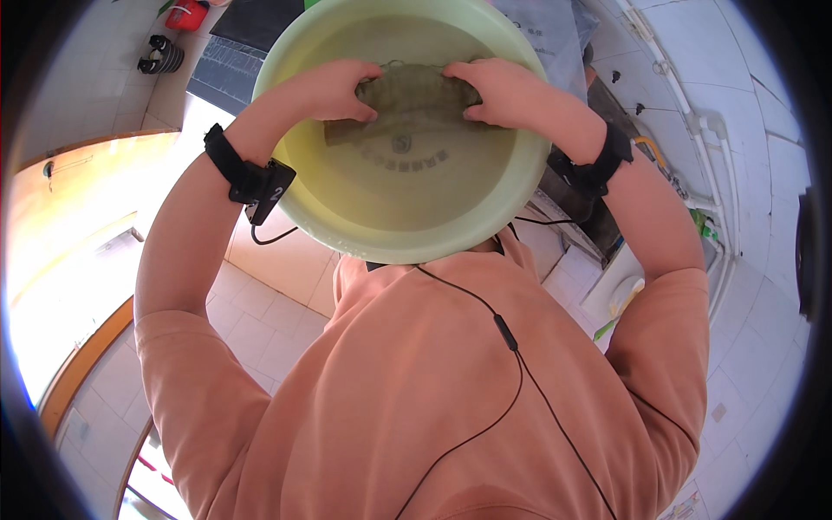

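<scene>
A pale green round basin [394, 246] holds cloudy, greyish water. In it, toward the far side, lies a dark greenish, cloth-like piece [409, 94], rumpled and wet; the murky water blurs its exact kind. My left hand [336, 89] grips its left edge, thumb on the near side and the other fingertips dipped out of sight. At the opposite edge my right hand [503, 94] holds it the same way. The piece stretches between both hands. Faint printing shows on the basin's bottom below it.
Behind the basin at right is a translucent plastic bag [563, 43]; a dark ribbed panel [221, 78] is at left. A red container [185, 15] stands far left. White pipes [704, 147] run along the right wall. Black straps with devices and cables are on both wrists.
</scene>
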Motion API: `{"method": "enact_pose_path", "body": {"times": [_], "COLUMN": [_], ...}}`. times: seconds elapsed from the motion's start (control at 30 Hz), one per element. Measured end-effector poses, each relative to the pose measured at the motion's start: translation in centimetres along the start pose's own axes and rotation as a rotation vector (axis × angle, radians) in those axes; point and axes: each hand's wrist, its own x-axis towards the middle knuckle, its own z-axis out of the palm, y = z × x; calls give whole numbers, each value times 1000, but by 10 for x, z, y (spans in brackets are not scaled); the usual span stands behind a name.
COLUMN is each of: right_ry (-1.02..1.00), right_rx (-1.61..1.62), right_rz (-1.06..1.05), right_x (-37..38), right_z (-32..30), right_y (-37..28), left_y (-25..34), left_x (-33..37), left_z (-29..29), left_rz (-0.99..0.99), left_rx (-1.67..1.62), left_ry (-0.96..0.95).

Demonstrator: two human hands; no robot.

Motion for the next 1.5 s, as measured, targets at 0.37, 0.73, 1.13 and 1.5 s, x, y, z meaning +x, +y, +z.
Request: {"method": "enact_pose_path", "body": {"times": [0.37,0.73,1.13,1.5], "right_ry": [159,-19,212,252], "right_rx": [-79,207,304,38], "right_rz": [-201,-226,-260,-452], "right_x": [8,-20,-51,-94], "right_z": [6,-26,-65,-24], "right_y": [11,-12,-35,-74], "left_y": [6,39,46,63], "left_x": [-5,-37,-40,-45], "left_z": [11,6,16,7], "left_rz": [20,-22,147,208], "left_rx": [-11,-94,-407,-936], "left_ry": [135,-33,18,44]}}
